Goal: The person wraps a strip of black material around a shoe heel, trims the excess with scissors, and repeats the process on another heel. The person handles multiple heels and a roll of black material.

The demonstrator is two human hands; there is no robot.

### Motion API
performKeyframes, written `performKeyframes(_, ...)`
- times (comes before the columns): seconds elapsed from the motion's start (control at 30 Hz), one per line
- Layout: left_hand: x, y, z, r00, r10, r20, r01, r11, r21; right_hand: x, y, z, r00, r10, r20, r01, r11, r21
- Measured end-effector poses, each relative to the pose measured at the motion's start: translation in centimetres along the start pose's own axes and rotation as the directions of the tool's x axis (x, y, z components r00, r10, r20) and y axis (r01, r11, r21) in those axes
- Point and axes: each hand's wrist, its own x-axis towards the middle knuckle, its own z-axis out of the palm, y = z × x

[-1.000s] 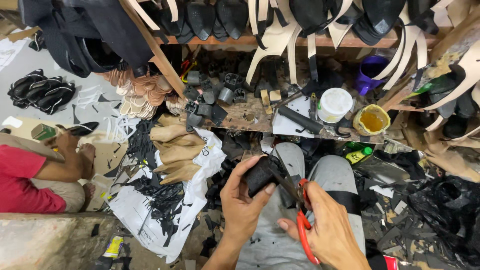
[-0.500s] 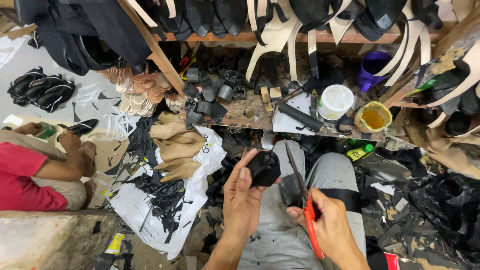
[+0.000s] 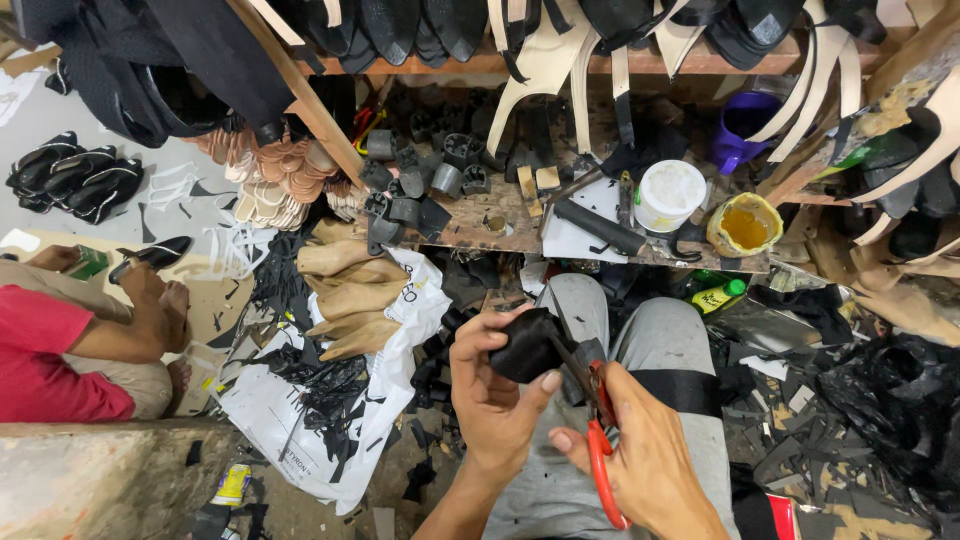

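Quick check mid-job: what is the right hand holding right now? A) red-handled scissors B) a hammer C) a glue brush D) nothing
A: the right hand grips red-handled scissors, blades pointed at the black piece held in the left hand.

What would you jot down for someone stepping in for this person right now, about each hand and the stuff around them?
Left hand: holds a black shoe piece up over the lap, thumb and fingers wrapped around it.
Right hand: grip closed on red-handled scissors, blades meeting the edge of the black piece.
Nearby: a white tub and a yellow glue pot sit on the low wooden bench ahead; tan shoe lasts lie to the left on a white sack.
Done: black offcuts already lie on the sack.
Left: the piece is in mid-trim; how much remains to cut cannot be told.
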Motion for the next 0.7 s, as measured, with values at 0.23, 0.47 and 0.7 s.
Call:
performKeyframes(0.23, 0.6, 0.4, -0.5, 0.999, -0.031, -0.009, 0.031, 0.999, 0.039, -0.8, 3.0, 1.2, 0.994, 0.09, 0.055, -0.095, 0.992, 0.087)
performKeyframes(0.47, 1.7, 1.4, -1.9, 0.865, -0.492, 0.1, 0.474, 0.733, -0.489, -0.1, 4.5, 0.8, 0.956, 0.27, -0.113, -0.192, 0.87, 0.454)
performKeyframes(0.7, 1.1, 1.6, -2.6, 0.805, -0.527, 0.274, 0.589, 0.65, -0.481, 0.7, 2.9, -1.0, 0.98, 0.034, -0.195, 0.117, 0.694, 0.71)
